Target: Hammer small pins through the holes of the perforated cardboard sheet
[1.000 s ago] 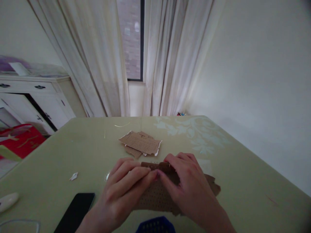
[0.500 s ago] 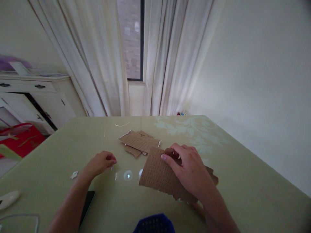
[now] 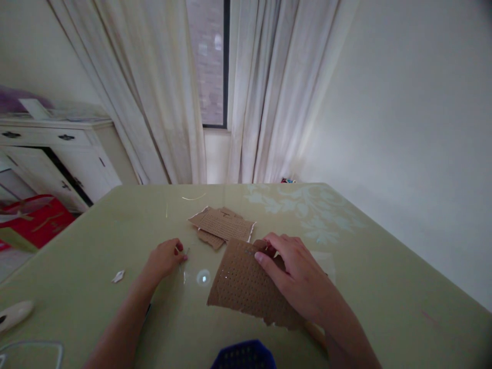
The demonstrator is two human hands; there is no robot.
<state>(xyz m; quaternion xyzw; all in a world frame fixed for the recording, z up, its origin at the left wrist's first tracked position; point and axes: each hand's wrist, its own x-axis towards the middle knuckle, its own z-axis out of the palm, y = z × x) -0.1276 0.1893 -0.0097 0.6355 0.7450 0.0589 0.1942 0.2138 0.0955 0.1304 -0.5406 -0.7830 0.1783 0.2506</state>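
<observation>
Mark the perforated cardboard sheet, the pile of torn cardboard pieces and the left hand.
perforated cardboard sheet [image 3: 236,284], head view, middle of its bare dotted face.
pile of torn cardboard pieces [image 3: 225,225], head view, top piece's middle.
left hand [image 3: 164,258], head view, back of hand.

I cannot make out whether the left hand [image 3: 165,258] holds anything, since whatever sits at its fingertips is too small. The right hand [image 3: 295,279] hides the right part of the perforated cardboard sheet [image 3: 238,287]. The bottom edge cuts off a blue perforated thing [image 3: 244,356], and the left edge clips a white object [image 3: 13,313]
</observation>
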